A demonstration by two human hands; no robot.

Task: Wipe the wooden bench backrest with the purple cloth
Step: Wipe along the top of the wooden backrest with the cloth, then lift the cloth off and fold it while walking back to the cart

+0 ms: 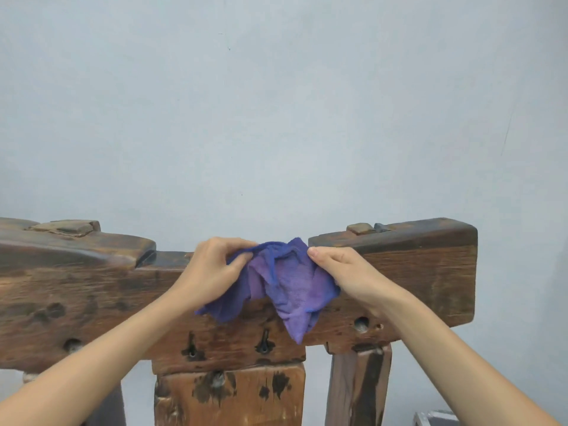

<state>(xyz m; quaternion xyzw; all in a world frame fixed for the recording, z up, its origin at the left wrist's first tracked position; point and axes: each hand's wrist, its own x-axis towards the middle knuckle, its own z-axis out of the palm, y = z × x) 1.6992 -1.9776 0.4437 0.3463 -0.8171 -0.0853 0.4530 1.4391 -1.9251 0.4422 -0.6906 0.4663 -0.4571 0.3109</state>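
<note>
The wooden bench backrest (424, 272) is a thick, dark, weathered beam running across the view, with a lower notch in its middle. The purple cloth (285, 287) hangs crumpled over that notch and down the front face. My left hand (212, 272) pinches the cloth's upper left edge. My right hand (344, 272) grips its right side. Both hands hold the cloth against the wood, about level with the beam's top.
Wooden posts (358, 385) and a wide upright slab (230, 395) support the beam from below. A pale grey wall (276, 103) stands behind. A metal-edged box corner (433, 419) shows at the bottom right.
</note>
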